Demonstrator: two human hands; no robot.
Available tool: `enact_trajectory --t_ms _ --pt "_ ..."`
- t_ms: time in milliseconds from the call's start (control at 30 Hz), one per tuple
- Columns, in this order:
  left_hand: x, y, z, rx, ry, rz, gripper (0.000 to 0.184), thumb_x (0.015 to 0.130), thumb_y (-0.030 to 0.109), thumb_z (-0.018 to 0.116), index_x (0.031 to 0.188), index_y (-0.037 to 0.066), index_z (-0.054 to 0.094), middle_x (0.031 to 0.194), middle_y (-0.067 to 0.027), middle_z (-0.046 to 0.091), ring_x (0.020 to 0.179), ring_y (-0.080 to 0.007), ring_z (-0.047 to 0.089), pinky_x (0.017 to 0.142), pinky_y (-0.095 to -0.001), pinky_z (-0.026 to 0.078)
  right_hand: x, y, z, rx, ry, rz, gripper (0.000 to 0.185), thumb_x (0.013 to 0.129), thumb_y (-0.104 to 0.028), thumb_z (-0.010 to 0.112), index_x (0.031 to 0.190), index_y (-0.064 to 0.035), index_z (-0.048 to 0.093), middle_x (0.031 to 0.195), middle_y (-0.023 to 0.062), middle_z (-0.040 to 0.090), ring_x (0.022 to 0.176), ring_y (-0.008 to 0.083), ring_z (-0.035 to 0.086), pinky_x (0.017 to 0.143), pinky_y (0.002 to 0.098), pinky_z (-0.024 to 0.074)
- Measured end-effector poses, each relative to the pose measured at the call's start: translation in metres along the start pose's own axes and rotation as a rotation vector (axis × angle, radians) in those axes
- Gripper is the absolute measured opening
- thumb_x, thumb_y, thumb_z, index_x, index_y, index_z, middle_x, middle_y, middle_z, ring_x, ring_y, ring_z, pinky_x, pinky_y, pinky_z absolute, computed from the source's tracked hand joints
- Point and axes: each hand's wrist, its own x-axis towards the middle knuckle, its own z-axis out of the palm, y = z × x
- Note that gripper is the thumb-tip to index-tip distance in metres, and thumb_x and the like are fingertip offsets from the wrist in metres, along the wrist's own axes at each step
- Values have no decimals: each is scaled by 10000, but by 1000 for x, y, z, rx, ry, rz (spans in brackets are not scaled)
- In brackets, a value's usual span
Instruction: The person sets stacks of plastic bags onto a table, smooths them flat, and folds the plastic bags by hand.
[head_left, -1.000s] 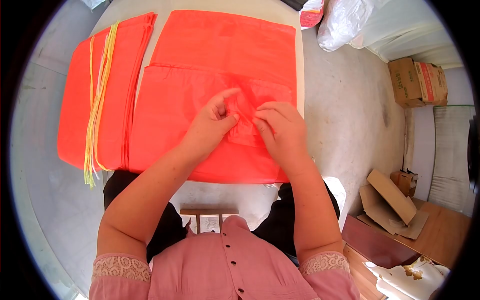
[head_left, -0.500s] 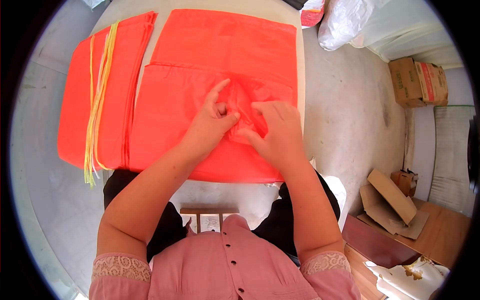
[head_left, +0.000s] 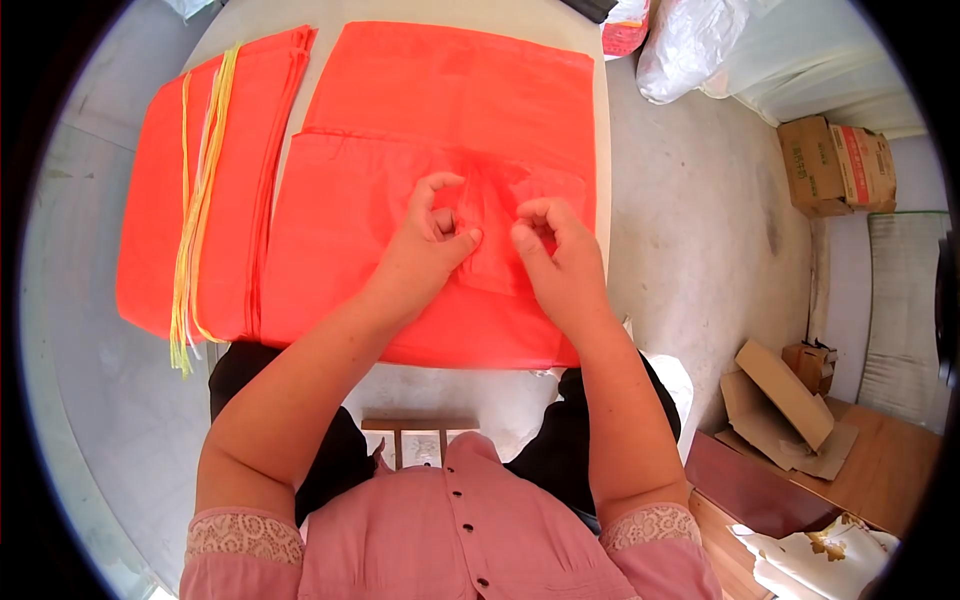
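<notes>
Red sheet material (head_left: 350, 220), thin and shiny, lies over the table in front of me, with a gathered, creased patch near its right side. My left hand (head_left: 430, 235) is closed on a fold of this red material, thumb against the curled fingers. To its right, my right hand (head_left: 555, 245) is curled over the creased patch, with thumb and fingertips close together; whether material is between them cannot be made out. Left of the sheet sits a folded red stack (head_left: 205, 200), with yellow and white strings (head_left: 200, 190) lying lengthwise across it.
The pale tabletop (head_left: 270, 30) shows behind the red material. A cardboard box (head_left: 835, 165) and a white plastic bag (head_left: 690, 45) are at the upper right. Opened cardboard (head_left: 785, 400) lies on a brown wooden surface (head_left: 880, 470) at the lower right. A wooden stool bar (head_left: 420, 424) shows below the table.
My right hand opened its fingers over the creased patch, then curled them again. The left index finger straightened and has bent back, while that hand stayed at the fold.
</notes>
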Motion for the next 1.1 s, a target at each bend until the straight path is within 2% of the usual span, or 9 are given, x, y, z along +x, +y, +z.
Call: enact_trajectory --t_ms 233,333,433,533,633,733,833,933,1100 --pt "0 3 5 -86 33 -10 568 996 -31 609 1470 115 332 1007 -55 646 889 -86 603 767 -240 492 -5 -13 -5 -425 -46 -275 601 807 -276 855 1281 -21 588 1308 206 600 1234 378 571 1019 477 489" --pt "1 1 4 -108 19 3 571 997 -30 611 1474 110 329 1012 -55 646 896 -86 604 769 -240 493 -6 -14 -8 -438 -79 -256 548 837 -243 821 1290 -36 593 1266 179 630 1176 375 602 982 468 512" --pt "1 2 5 -91 22 -7 574 999 -30 612 1478 102 327 1023 -55 645 906 -87 605 775 -244 497 -5 -6 -8 -445 37 -275 358 860 -142 792 1177 -50 654 1101 131 690 955 325 673 839 414 553" --pt "1 2 6 -102 36 -20 581 996 -31 616 1484 92 326 1031 -56 641 909 -90 605 784 -245 500 3 10 -21 -556 177 -250 242 897 -92 749 1126 -55 680 1044 106 709 884 296 685 791 393 552" --pt "2 2 5 -65 44 -31 594 992 -32 618 1494 82 322 1040 -60 642 911 -93 609 792 -247 504 10 12 -39 -305 290 -77 197 935 -203 730 1057 -51 705 1097 156 703 1001 368 668 900 460 544" --pt "-2 9 7 -56 47 -44 610 988 -30 623 1507 77 320 1037 -59 642 914 -93 609 791 -246 505 11 7 -43 -351 427 -255 238 919 -221 752 1066 -40 703 1094 157 701 1005 366 669 898 464 543" --pt "-1 7 6 -42 53 -50 627 986 -31 625 1519 76 313 1032 -58 642 918 -96 612 796 -249 507 -2 2 -28 -443 122 -245 329 890 -221 782 1129 -22 676 1093 153 697 1016 350 663 888 462 542" --pt "-1 6 9 -124 58 -25 644 983 -9 643 1531 82 317 1020 -47 640 898 -86 597 768 -240 495 -5 -5 -2 -390 -52 -258 408 867 -220 799 1181 -8 647 1105 147 693 1039 338 659 881 442 544" --pt "2 1 -5 -21 11 -69 632 1004 34 651 1547 130 342 1109 -59 699 955 -91 661 761 -231 529 -8 -8 9 -348 -66 -171 409 879 -215 783 1203 -5 645 1103 149 690 1048 337 662 879 421 548"
